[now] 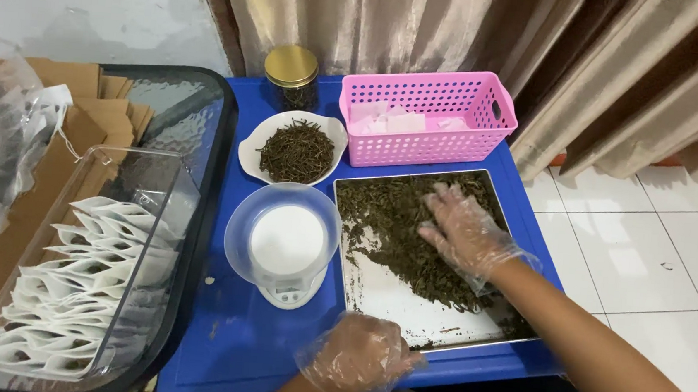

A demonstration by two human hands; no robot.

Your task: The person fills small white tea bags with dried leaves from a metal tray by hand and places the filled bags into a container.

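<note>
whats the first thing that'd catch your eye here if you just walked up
The bright pink basket at the back of the blue table stands out first. In front of it, the gloved right hand rests on dark dried leaves spread across a metal tray. The gloved left hand sits at the table's near edge.

A blue table [229,344] carries a metal tray [407,304] at its right edge, a pink basket [425,119] and jar [291,75] along the far edge, a white bowl [253,143] and small scale [287,291] centrally.
</note>
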